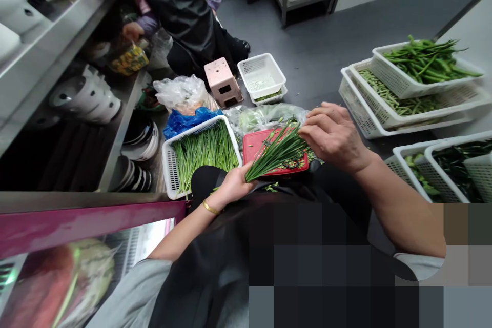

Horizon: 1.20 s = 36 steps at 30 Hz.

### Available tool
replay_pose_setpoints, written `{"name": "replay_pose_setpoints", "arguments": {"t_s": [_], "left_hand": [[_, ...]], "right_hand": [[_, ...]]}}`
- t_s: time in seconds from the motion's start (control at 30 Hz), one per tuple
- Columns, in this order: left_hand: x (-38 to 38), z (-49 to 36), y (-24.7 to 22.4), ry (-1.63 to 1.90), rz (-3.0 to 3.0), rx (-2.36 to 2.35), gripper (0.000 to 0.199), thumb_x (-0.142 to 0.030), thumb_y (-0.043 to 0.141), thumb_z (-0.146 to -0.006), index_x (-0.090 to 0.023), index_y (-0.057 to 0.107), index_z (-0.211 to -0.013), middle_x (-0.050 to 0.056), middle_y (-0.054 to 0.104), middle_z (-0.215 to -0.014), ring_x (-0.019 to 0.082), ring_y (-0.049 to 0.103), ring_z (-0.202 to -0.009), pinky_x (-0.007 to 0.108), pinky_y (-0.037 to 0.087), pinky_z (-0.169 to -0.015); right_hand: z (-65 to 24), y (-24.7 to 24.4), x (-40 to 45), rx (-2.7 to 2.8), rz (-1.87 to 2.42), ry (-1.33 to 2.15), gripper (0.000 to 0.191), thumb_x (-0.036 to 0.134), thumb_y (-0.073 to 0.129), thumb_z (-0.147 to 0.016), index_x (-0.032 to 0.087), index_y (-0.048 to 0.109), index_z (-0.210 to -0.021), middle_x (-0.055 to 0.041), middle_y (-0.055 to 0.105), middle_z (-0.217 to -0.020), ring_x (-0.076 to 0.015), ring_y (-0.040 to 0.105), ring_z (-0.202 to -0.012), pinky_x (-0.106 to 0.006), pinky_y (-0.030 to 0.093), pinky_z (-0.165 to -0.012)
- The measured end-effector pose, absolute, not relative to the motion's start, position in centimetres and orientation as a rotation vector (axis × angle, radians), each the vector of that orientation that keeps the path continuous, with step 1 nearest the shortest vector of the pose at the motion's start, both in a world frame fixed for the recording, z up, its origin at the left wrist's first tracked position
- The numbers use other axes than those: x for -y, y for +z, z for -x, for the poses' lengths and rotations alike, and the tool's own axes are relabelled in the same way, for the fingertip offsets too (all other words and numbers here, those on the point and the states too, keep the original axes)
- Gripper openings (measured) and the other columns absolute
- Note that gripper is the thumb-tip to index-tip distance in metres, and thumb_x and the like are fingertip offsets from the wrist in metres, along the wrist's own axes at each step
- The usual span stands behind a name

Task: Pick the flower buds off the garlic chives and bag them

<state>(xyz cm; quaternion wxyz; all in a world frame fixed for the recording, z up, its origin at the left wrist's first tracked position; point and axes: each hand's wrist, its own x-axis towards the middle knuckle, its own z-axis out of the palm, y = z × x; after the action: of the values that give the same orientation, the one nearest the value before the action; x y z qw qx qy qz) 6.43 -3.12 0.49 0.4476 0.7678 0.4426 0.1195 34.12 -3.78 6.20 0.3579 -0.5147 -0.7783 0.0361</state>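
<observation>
A bunch of flowering chives [271, 154], long green stems with small buds at the tips, lies slantwise across my lap. My left hand [233, 183], with a gold bracelet at the wrist, is closed round its lower end. At the upper right, the bent fingers of my right hand [334, 136] pinch at the bud ends; the thumb is mostly hidden. Below the bunch is a red board [253, 141] strewn with green bits, and a dark looped handle shows on it. Left of that stands a white basket [166, 166] filled with more chive stems.
Clear plastic bags [184, 93], a blue bag [188, 122] and a pink stool [221, 79] stand ahead. Stacked white baskets [363, 113] of green peppers and beans are at right. A metal shelf [57, 46] with crockery runs along the left. Another person [180, 5] crouches beyond.
</observation>
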Motion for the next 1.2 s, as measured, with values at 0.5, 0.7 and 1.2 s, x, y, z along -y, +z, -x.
{"name": "replay_pose_setpoints", "arguments": {"t_s": [0.5,0.7,1.2], "left_hand": [[3.6,-7.0,0.9,0.083,-2.174,-1.104,0.059,-0.012,0.059,-0.075,-0.023,0.058,-0.133,0.005,0.073,-0.109,0.024,0.07,-0.092,0.026,0.049,-0.077],[3.8,-6.6,1.7,-0.032,-2.34,-1.168,0.063,-0.011,0.057,-0.076,-0.026,0.053,-0.136,0.005,0.073,-0.11,0.023,0.069,-0.098,0.028,0.051,-0.081],[3.2,-7.3,4.1,-0.262,-2.899,-1.338,0.06,-0.008,0.048,-0.08,-0.022,0.05,-0.139,0.008,0.064,-0.078,0.02,0.063,-0.067,0.027,0.048,-0.06]], "right_hand": [[-35.0,9.9,3.7,1.997,1.053,0.309,0.034,0.055,0.055,-0.087,0.026,0.07,-0.094,-0.0092,0.067,-0.104,-0.0286,0.058,-0.109,-0.05,0.042,-0.099],[-36.1,8.6,1.0,2.635,1.133,0.068,0.023,0.031,0.05,-0.09,0.023,0.07,-0.081,-0.0056,0.063,-0.077,-0.0206,0.058,-0.081,-0.039,0.043,-0.083],[-36.1,7.1,4.9,1.546,0.73,0.771,0.013,0.037,0.067,-0.083,0.026,0.065,-0.077,-0.0013,0.061,-0.079,-0.0178,0.063,-0.087,-0.038,0.052,-0.086]]}}
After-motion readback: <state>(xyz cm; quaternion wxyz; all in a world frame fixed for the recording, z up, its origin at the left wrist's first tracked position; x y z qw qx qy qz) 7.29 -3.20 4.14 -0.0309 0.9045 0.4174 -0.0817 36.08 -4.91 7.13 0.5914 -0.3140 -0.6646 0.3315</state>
